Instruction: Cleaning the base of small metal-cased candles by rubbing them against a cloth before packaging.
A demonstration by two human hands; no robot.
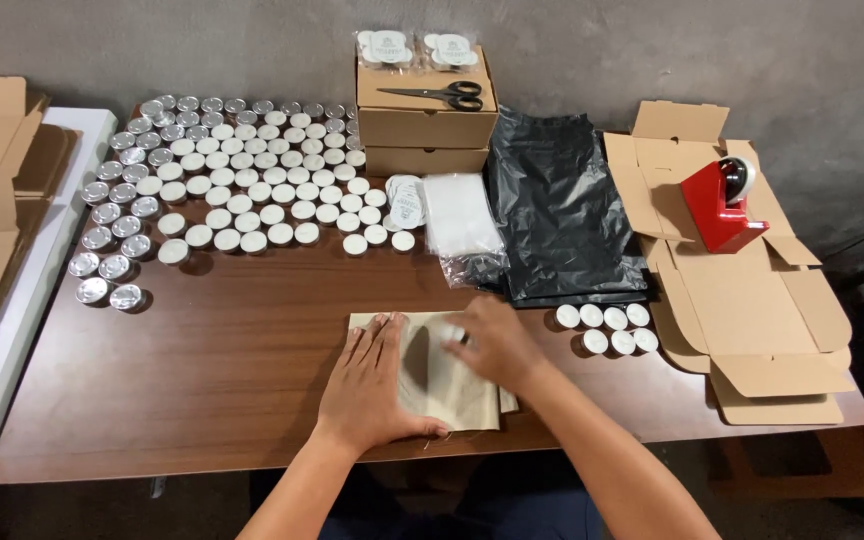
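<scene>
Beige cloth pouch (pixel 432 375) flat on brown table (pixel 202 370), near front edge. Left hand (pixel 367 385) spread flat, pressing pouch. Right hand (pixel 497 345) over pouch top, fingers blurred, grip unclear. Six tealights (pixel 604 329) just right. Black bags (pixel 560 215), clear bags (pixel 460 215) behind. Tealight field (pixel 242 180) far left.

A small packing workshop: a brown wood-grain worktop (pixel 232 370) crowded with rows of tealight candles (pixel 252 180), stacked cardboard boxes (pixel 424 125), flat unfolded cartons (pixel 752 300), a red tape dispenser (pixel 720 205), scissors (pixel 442 95) and black plastic bags (pixel 557 215) against a bare grey wall (pixel 652 50)
</scene>
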